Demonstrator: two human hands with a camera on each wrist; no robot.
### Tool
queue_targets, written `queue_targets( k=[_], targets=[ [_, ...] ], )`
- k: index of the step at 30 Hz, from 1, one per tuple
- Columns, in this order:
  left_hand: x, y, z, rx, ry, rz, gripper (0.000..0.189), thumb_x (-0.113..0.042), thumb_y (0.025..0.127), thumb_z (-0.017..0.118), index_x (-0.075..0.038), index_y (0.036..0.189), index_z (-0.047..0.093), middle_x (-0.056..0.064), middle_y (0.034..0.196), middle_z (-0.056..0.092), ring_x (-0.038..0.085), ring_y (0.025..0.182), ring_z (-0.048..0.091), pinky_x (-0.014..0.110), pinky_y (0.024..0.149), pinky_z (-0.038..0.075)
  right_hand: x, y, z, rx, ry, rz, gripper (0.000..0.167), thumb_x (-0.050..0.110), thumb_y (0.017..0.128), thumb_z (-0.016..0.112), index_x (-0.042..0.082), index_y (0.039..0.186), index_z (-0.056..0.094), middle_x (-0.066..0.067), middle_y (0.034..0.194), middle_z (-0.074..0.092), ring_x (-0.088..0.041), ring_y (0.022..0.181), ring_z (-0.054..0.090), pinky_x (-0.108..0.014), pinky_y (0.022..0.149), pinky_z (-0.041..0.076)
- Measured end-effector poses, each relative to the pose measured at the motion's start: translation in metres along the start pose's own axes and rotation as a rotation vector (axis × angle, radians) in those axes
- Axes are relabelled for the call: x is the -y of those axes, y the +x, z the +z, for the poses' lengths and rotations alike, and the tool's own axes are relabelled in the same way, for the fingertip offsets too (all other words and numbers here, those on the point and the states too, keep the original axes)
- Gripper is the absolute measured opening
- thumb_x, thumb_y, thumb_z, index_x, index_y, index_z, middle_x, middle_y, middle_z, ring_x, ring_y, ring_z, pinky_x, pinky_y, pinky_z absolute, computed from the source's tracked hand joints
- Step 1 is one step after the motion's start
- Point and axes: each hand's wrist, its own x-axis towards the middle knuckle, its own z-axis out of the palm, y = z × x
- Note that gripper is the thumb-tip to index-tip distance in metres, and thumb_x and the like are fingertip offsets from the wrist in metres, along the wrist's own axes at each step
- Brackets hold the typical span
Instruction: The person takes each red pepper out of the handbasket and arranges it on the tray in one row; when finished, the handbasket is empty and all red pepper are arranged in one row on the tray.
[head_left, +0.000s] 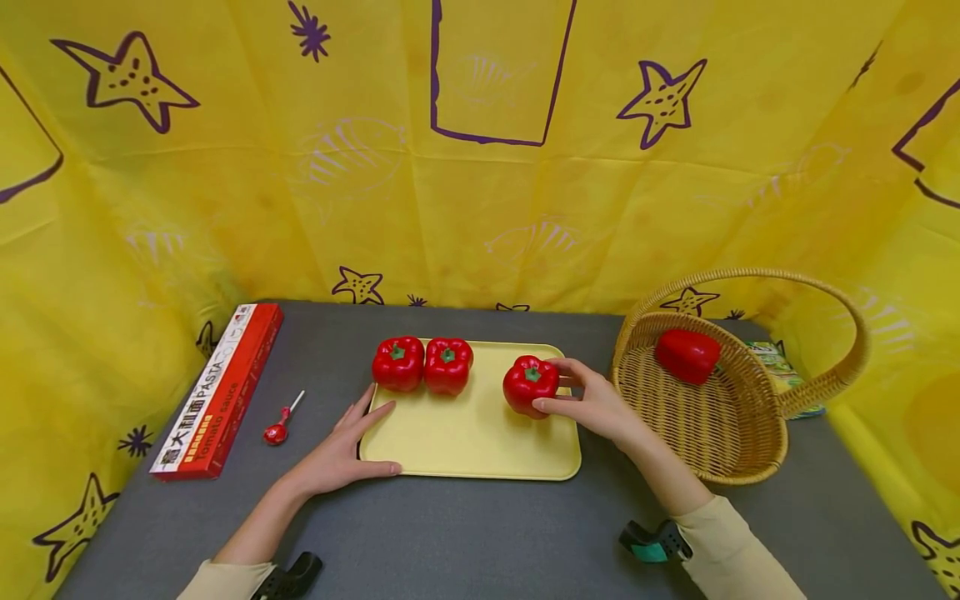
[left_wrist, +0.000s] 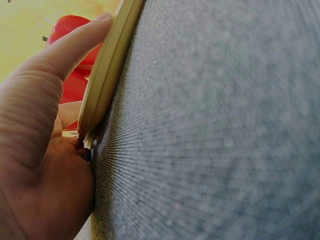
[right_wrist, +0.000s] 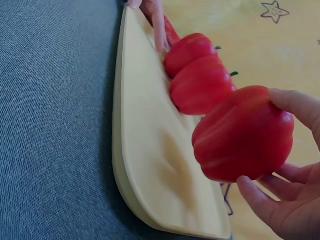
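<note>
A red bell pepper (right_wrist: pixel 242 135) with a green stem is held by my right hand (head_left: pixel 596 404), thumb and fingers on its sides. The right wrist view shows it raised above the pale yellow tray (head_left: pixel 465 446), its shadow falling on the tray. Two more red bell peppers, one on the left (head_left: pixel 398 364) and one beside it (head_left: pixel 447 367), stand at the tray's far left corner. My left hand (head_left: pixel 341 450) rests at the tray's near left corner with fingers spread; in the left wrist view its thumb (left_wrist: pixel 75 47) lies along the rim.
To the right stands a wicker basket (head_left: pixel 705 437) with a tall handle and a red bell pepper (head_left: pixel 687 356) inside. A green packet (head_left: pixel 780 371) lies behind it. On the left lie a red and white pasta box (head_left: pixel 217 392) and a red lollipop (head_left: pixel 276 432). Yellow cloth (head_left: pixel 480 208) surrounds the grey table.
</note>
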Motion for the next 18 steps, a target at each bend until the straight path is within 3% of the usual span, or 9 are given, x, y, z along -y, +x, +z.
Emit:
queue_targets(
  k=[7, 18],
  targets=[
    [-0.001, 0.0, 0.0, 0.004, -0.016, 0.004, 0.094, -0.046, 0.074, 0.082, -0.011, 0.15, 0.038, 0.014, 0.162, 0.005, 0.047, 0.143, 0.005, 0.073, 0.103, 0.017, -0.005, 0.008, 0.009, 0.0, 0.044, 0.0, 0.069, 0.031, 0.081, 0.08, 0.007, 0.138, 0.049, -0.013, 0.134, 0.056, -0.032, 0.124, 0.052, -0.047, 0.097, 0.046],
    [0.0, 0.0, 0.0, 0.004, -0.007, 0.003, 0.095, -0.047, 0.075, 0.081, -0.011, 0.151, 0.038, 0.014, 0.162, 0.005, 0.05, 0.142, 0.005, 0.074, 0.103, 0.015, -0.008, 0.02, 0.021, -0.015, 0.087, -0.028, 0.069, 0.03, 0.081, 0.08, 0.008, 0.139, 0.048, -0.012, 0.138, 0.053, -0.032, 0.124, 0.053, -0.048, 0.099, 0.044]
  ],
)
